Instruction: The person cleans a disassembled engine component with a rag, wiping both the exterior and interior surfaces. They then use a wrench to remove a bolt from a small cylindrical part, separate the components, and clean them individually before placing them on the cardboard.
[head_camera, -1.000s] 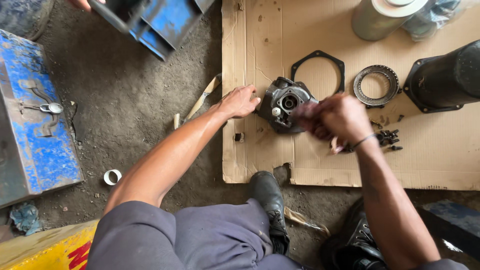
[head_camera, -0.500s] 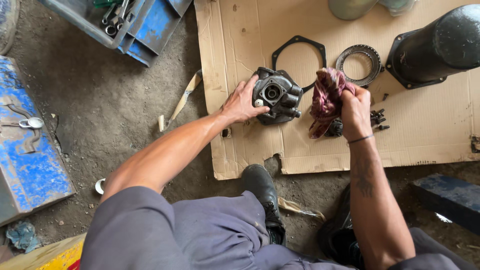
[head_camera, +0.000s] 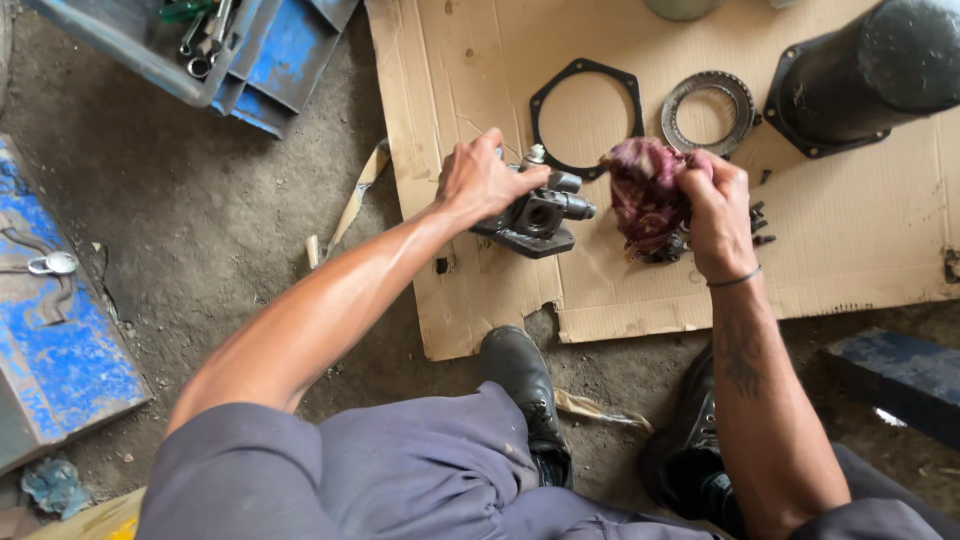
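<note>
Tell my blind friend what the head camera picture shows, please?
A person's left hand tips up a dark metal machine part on a cardboard sheet, while the right hand holds a reddish rag. A black gasket lies behind.

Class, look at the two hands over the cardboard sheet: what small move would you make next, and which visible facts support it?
Probably bring the crumpled maroon rag, bunched in the right hand, leftward onto the dark grey cast-metal housing. The left hand grips that housing, tilted up off the brown cardboard sheet, with its side ports turned toward the rag, and a small gap separates the two.
</note>
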